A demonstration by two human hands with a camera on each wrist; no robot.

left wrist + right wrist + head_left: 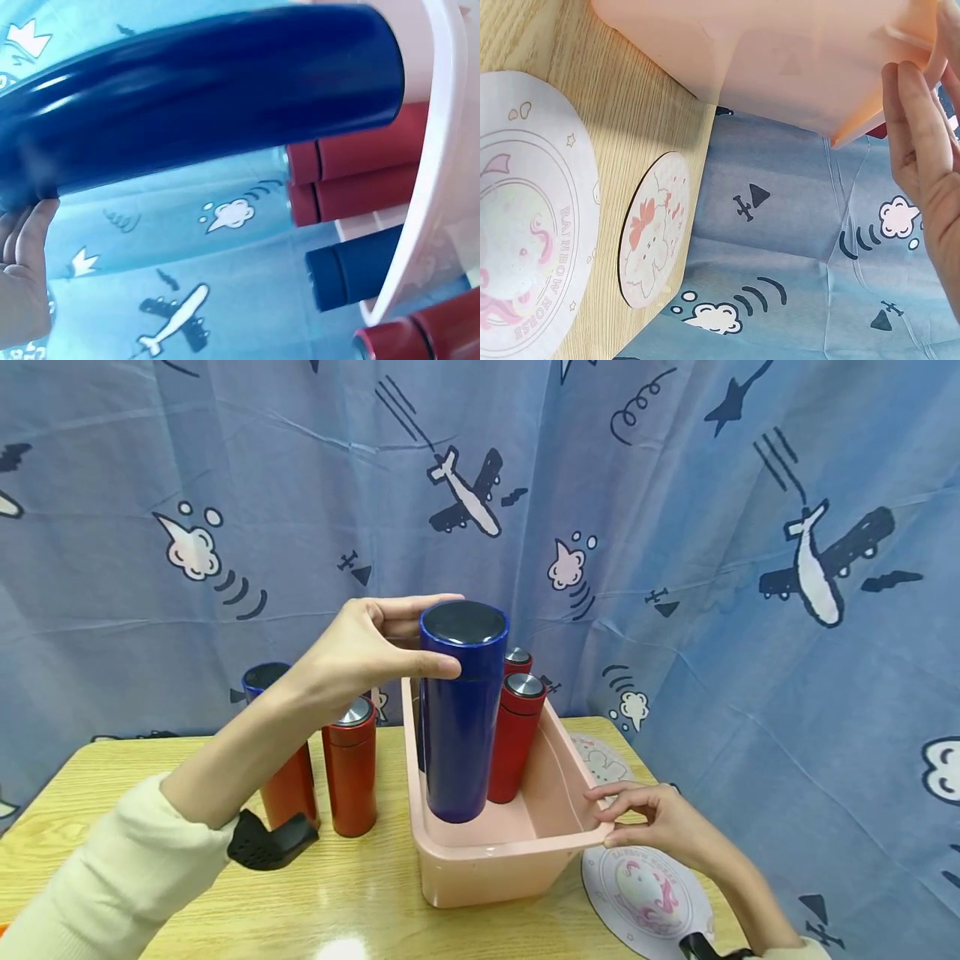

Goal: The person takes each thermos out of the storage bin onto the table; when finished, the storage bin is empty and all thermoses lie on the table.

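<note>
My left hand [348, 652] grips a blue thermos bottle [461, 743] near its black lid, thumb in front and fingers behind. The bottle is held upright over the pink bin [495, 872], its base apart from the bin floor in the head view. Inside the bin stand a red thermos [516, 747] with a silver lid, another red thermos [517, 657] behind it, and a blue thermos [364, 268], mostly hidden in the head view. At the bin's near right corner my right hand [663, 822] pinches the rim between thumb and fingers.
Left of the bin, a red thermos [350, 777] stands on the wooden table [375, 918]. Beside it, partly behind my left arm, are a blue-rimmed black lid [266, 674] and a red bottle body [290, 793]. Round mats [648, 893] lie at right; a patterned curtain [300, 485] hangs behind.
</note>
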